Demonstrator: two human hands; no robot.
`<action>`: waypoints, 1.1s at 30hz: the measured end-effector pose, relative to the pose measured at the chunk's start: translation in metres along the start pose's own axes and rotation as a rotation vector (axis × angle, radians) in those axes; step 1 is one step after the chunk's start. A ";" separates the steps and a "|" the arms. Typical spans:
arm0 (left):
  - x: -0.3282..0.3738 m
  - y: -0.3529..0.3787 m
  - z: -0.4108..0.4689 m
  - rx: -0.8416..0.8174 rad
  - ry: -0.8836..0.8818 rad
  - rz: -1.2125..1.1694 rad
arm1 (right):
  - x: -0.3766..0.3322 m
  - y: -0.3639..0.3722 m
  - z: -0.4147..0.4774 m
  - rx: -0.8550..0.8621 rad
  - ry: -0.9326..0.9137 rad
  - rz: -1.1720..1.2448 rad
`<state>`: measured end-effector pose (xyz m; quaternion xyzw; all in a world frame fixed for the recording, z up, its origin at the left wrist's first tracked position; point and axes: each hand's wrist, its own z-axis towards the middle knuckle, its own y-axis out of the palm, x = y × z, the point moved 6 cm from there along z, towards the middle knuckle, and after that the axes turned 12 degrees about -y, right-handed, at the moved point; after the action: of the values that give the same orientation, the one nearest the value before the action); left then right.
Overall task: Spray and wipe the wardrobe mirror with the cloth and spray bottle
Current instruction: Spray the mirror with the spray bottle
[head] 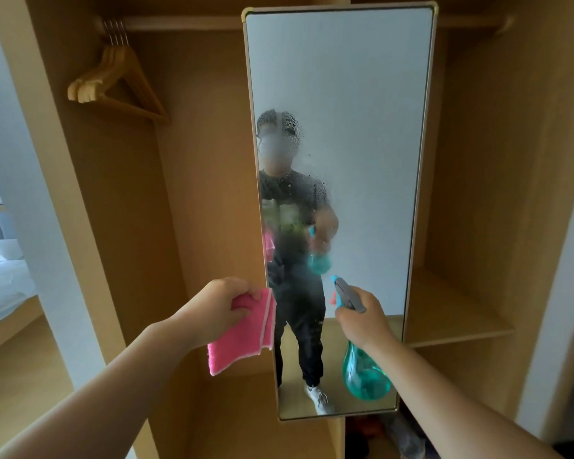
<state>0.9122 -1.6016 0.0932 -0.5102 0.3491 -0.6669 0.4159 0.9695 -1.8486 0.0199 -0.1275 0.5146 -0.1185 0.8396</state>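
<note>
Aiming the translucent teal, pear-shaped spray bottle [365, 376] at the mirror [345, 94], lower centre-right, neck gripped in right hand [365, 314] fingers [343, 321]. Probably best misting the seemingly dry upper glass evenly, then wiping top-down before beads run. Pinching the folded, nubby pink cloth [242, 339] in left hand [212, 306] fingers, beside the glass's lower left edge.

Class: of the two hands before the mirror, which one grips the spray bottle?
The right hand: it grips the teal spray bottle by its neck, whereas the left hand holds a pink cloth.
</note>
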 end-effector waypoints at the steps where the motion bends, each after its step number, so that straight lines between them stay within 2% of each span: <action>1: 0.001 0.002 0.001 -0.003 0.004 -0.001 | 0.001 -0.003 0.000 0.003 0.004 -0.003; 18: 0.050 0.034 0.024 -0.045 0.113 -0.001 | 0.029 -0.068 -0.013 0.127 -0.006 -0.054; 33: 0.086 0.056 0.034 -0.083 0.144 -0.006 | 0.068 -0.120 -0.014 0.211 0.121 -0.079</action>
<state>0.9447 -1.7049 0.0846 -0.4788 0.4040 -0.6880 0.3663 0.9790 -1.9852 -0.0029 -0.0512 0.5438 -0.2124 0.8103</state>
